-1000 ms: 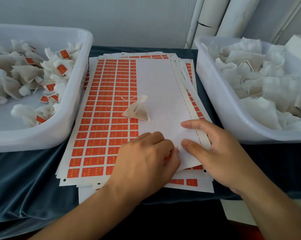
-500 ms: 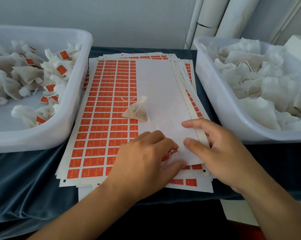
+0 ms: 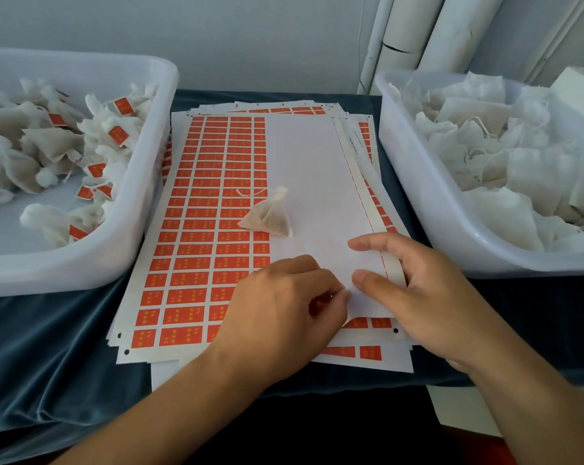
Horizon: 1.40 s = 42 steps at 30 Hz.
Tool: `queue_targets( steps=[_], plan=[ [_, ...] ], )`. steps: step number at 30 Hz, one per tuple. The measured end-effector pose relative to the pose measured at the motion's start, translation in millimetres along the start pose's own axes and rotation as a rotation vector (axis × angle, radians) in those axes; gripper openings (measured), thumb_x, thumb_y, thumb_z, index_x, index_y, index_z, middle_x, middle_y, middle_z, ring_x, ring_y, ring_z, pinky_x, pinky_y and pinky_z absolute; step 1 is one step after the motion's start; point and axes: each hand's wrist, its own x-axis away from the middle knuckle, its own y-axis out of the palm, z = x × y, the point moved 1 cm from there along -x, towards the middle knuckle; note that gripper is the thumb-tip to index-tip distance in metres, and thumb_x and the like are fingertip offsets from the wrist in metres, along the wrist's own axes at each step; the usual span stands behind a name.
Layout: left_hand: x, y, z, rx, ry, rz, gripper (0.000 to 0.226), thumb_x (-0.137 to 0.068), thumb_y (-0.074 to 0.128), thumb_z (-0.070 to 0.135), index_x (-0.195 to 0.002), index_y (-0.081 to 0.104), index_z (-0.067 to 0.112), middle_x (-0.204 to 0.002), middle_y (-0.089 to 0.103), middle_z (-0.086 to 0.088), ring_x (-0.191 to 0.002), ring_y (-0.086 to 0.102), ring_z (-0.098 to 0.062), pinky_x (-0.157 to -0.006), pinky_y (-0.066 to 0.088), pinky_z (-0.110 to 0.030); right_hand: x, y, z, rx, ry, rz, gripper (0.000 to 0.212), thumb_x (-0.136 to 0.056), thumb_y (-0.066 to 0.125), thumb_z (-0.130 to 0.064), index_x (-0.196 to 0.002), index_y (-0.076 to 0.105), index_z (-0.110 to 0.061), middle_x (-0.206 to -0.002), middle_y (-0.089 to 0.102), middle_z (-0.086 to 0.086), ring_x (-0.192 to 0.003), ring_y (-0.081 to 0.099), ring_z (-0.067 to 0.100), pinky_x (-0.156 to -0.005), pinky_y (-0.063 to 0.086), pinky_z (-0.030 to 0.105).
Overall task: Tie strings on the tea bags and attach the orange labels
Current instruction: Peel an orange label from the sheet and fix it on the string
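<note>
Left hand has curled tighter — pinching an orange label.

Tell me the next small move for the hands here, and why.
Probably lift the orange label free with the left hand, whose fingertips pinch at it by the bare backing, while the right hand presses the sheet flat. The tied tea bag lies just beyond, its string without a label.

- A plain pale grey wall runs across the far side.
- White pipes stand upright at the far right, one with a dark crack.
- A dark teal velvety cloth covers the table, creased at the near left.
</note>
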Motion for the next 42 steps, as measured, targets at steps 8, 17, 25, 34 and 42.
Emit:
queue_targets(
  steps=[8,17,25,34,42],
  plan=[
    [-0.4,-0.2,-4.2,0.161,-0.126,-0.009,0.014,-0.094,0.067,0.038,-0.085,0.074,0.03,-0.077,0.065,0.019,-0.072,0.064,-0.006,-0.063,0.056,-0.023,1.4,-3.9,-0.8,-0.003,-0.011,-0.007,0.035,-0.091,0.066,-0.045,-0.124,0.058,-0.054,-0.146,0.048,-0.03,-0.138,0.043,-0.003,-0.114,0.044,0.04],
    [-2.3,-7.2,-8.6,0.278,-0.235,0.068,0.012,-0.09,0.07,0.036,-0.078,0.069,0.034,-0.076,0.066,0.017,-0.076,0.066,-0.006,-0.063,0.054,-0.022,4.2,-12.6,0.7,0.031,0.023,-0.054,0.035,-0.091,0.065,-0.046,-0.122,0.054,-0.06,-0.132,0.053,-0.036,-0.115,0.06,-0.004,-0.09,0.059,0.031],
    [-8.9,-30.6,-9.3,0.162,-0.176,0.187,0.02,-0.092,0.071,0.033,-0.077,0.061,0.042,-0.078,0.063,0.026,-0.088,0.064,0.002,-0.067,0.051,-0.005,8.4,-18.6,-7.1,0.239,0.079,-0.085,0.038,-0.095,0.06,-0.05,-0.13,0.048,-0.057,-0.141,0.051,-0.03,-0.106,0.063,-0.001,-0.076,0.061,0.021],
    [-33.0,-60.1,-26.8,0.1,-0.144,0.277,0.01,-0.094,0.069,0.035,-0.085,0.066,0.038,-0.081,0.064,0.025,-0.087,0.065,0.0,-0.066,0.051,-0.005,33.8,-20.7,-53.3,0.948,-0.061,-0.113,0.082,-0.068,-0.013,-0.073,-0.145,-0.001,-0.049,-0.076,0.042,-0.023,-0.06,0.044,-0.004,-0.048,0.036,0.015],
    [-61.4,-62.0,-42.3,0.606,-0.507,0.157,0.023,-0.094,0.065,0.045,-0.081,0.074,0.028,-0.077,0.072,0.008,-0.068,0.068,-0.007,-0.063,0.054,-0.015,11.2,-39.3,-103.8,0.483,-0.289,0.179,0.03,-0.1,0.064,-0.029,-0.128,0.063,-0.017,-0.057,0.038,-0.018,-0.06,0.051,-0.018,-0.059,0.032,-0.007]
  ],
)
